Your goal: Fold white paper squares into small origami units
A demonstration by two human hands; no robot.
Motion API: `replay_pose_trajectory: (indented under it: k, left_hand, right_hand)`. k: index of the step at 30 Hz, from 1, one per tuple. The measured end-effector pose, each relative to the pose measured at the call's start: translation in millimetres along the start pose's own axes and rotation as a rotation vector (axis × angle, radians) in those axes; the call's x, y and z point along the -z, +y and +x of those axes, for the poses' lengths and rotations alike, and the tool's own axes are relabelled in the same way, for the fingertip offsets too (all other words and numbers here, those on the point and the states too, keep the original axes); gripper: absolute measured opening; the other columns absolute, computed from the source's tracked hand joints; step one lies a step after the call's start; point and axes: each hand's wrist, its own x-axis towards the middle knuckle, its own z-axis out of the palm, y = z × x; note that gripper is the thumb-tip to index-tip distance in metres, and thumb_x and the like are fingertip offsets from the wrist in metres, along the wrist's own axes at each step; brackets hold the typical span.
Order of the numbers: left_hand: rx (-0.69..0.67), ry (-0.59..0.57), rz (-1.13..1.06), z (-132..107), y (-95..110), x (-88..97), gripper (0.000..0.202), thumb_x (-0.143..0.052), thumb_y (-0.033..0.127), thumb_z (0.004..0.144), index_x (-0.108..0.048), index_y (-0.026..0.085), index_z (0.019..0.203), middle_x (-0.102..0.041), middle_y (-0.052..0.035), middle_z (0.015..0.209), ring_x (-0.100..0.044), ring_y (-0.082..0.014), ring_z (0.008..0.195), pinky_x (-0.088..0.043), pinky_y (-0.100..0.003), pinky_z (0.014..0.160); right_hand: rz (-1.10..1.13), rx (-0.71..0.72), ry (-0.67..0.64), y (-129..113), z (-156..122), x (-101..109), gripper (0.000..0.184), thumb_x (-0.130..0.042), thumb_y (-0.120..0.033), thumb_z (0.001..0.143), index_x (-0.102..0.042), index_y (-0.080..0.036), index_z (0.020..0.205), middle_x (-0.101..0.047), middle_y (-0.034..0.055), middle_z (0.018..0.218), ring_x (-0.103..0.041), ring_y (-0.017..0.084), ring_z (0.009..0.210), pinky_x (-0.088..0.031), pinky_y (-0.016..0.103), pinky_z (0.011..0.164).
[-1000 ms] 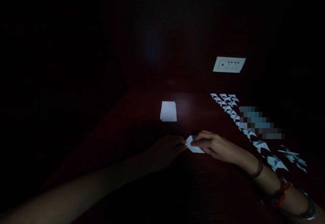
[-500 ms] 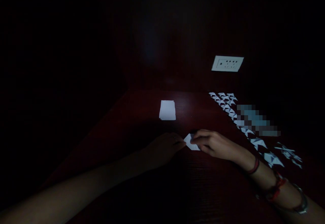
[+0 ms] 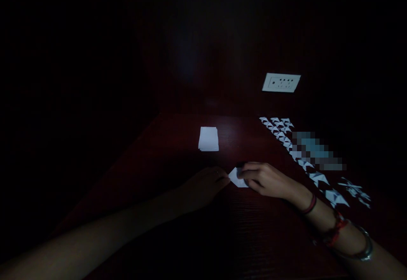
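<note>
A small folded piece of white paper (image 3: 234,179) lies between my hands, with a pointed end toward the left. My left hand (image 3: 208,183), in deep shadow, pinches its left tip between thumb and fingers. From the other side my right hand (image 3: 262,178) grips the paper's right part, its bent fingers covering that end. Behind the hands a stack of white paper sheets (image 3: 208,139) rests on the dark red table (image 3: 178,144).
Several folded white paper shapes (image 3: 318,178) run in rows along the right side. Beyond my right forearm lie thin paper scraps (image 3: 355,191), near a blurred-out bluish item (image 3: 316,149). A white socket plate (image 3: 281,82) is on the back wall. Much of the scene is dark.
The view has shifted slightly, so most things sit a little further left. Both hands keep their hold on the folded paper, and my right fingers have moved only slightly over it.
</note>
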Motion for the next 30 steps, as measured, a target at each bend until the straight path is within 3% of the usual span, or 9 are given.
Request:
replay_pose_trajectory:
  k: [7,12,19,25,30]
  left_hand:
    - [0.006,-0.006,0.011,0.0,0.3,-0.8,0.027,-0.041,0.010,0.084,-0.049,0.016,0.109,-0.051,-0.0058,0.108,-0.046,-0.0162,0.096,-0.038,-0.030,0.085]
    - [-0.001,-0.014,0.013,0.5,-0.4,-1.8,0.030,-0.042,0.009,0.083,-0.046,0.016,0.112,-0.051,-0.0058,0.107,-0.047,-0.0164,0.096,-0.038,-0.030,0.084]
    - [-0.001,-0.001,0.028,-0.6,-0.5,-2.0,0.029,-0.042,0.009,0.083,-0.047,0.016,0.110,-0.051,-0.0064,0.107,-0.047,-0.0175,0.096,-0.039,-0.033,0.083]
    - [0.011,0.005,0.004,0.5,1.8,1.3,0.027,-0.042,0.010,0.083,-0.048,0.016,0.109,-0.051,-0.0049,0.108,-0.046,-0.0163,0.097,-0.038,-0.031,0.085]
    - [0.002,-0.022,0.034,-0.6,0.9,0.5,0.029,-0.045,0.010,0.082,-0.047,0.016,0.110,-0.049,-0.0049,0.111,-0.045,-0.0178,0.100,-0.038,-0.033,0.086]
  right_hand:
    - [-0.054,-0.012,0.012,-0.1,1.9,-3.1,0.020,-0.042,-0.011,0.079,-0.057,-0.016,0.091,-0.055,0.0051,0.086,-0.052,0.015,0.078,-0.043,0.027,0.073]
    - [-0.044,0.006,0.027,0.2,1.1,-3.2,0.030,-0.042,-0.012,0.080,-0.055,-0.019,0.106,-0.054,0.0041,0.087,-0.052,0.014,0.080,-0.043,0.026,0.073]
    - [0.016,-0.006,0.005,4.6,-2.2,-0.7,0.028,-0.041,-0.010,0.079,-0.061,-0.019,0.098,-0.056,0.0034,0.090,-0.054,0.013,0.082,-0.043,0.025,0.077]
    - [0.008,-0.007,0.033,5.1,-1.3,-2.5,0.035,-0.042,-0.011,0.079,-0.055,-0.021,0.110,-0.055,0.0035,0.088,-0.054,0.013,0.077,-0.044,0.025,0.072]
    - [0.008,-0.003,0.036,6.1,-3.0,-4.1,0.029,-0.041,-0.012,0.080,-0.061,-0.020,0.100,-0.055,0.0035,0.089,-0.055,0.012,0.077,-0.044,0.024,0.072]
